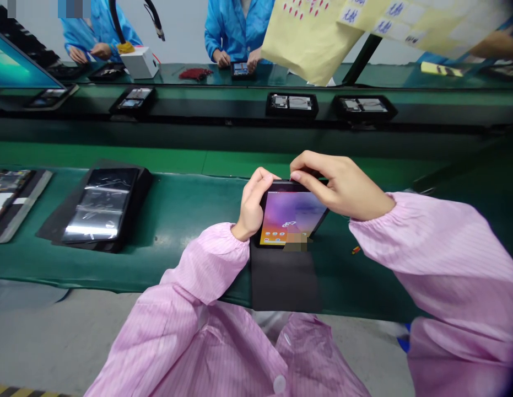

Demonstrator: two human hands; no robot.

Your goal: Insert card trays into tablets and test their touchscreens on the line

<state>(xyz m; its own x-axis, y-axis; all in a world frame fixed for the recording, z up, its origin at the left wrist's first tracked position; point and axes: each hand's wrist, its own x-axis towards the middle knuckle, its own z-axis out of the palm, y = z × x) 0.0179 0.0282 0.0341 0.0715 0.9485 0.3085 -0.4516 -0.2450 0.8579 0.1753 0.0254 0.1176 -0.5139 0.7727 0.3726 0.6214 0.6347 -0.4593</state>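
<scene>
The left hand [252, 205] grips a lit smartphone [291, 218] by its side, and the right hand [342, 184] pinches its top edge in a narrow grip. The phone sits on a black mat [286, 281] draped over the near edge of the desk [190, 220].

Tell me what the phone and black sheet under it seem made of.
The phone seems to have a glass front: its lit screen looks smooth and glossy. The black sheet is probably foam or fabric: matte, no shine, bending over the bench edge.
</scene>
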